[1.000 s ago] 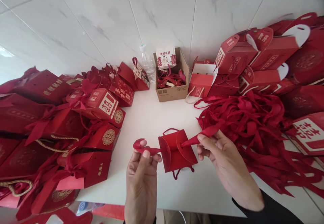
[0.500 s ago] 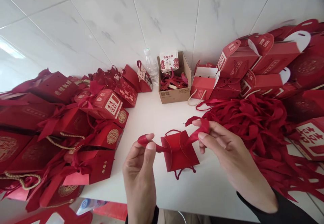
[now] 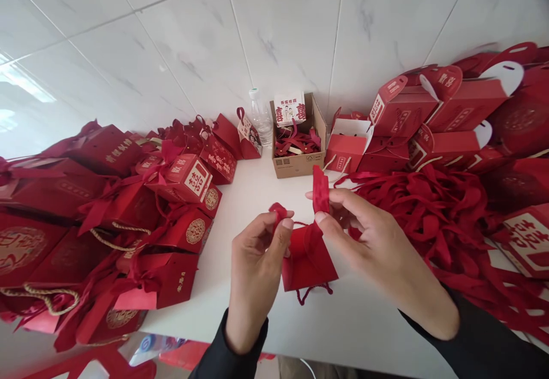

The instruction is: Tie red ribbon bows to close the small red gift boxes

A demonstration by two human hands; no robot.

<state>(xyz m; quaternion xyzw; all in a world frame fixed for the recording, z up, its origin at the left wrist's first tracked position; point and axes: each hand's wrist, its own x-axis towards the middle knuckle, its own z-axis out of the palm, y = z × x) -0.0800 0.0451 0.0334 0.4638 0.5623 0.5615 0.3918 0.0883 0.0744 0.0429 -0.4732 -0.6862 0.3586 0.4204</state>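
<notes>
A small red gift box (image 3: 309, 259) with curved flaps and thin cord handles lies on the white table in front of me. My left hand (image 3: 259, 247) is closed on one end of a red ribbon (image 3: 321, 193), thumb against fingers, just above the box's left side. Above the right side, my right hand (image 3: 364, 227) pinches the ribbon's other end, which stands up between thumb and forefinger. Both hands are near each other, and my left fingers hide part of the box's left edge. Whether the ribbon's ends touch, I cannot tell.
Tied red boxes (image 3: 171, 279) are heaped on the left. A pile of loose red ribbons (image 3: 420, 207) lies on the right, with more red boxes (image 3: 465, 102) stacked behind it. By the tiled wall stand a cardboard carton (image 3: 300, 165) and a clear plastic bottle (image 3: 259, 119).
My left hand has moved right and up with its ribbon end, over the box. My right hand has shifted slightly left, and its ribbon end now points upward.
</notes>
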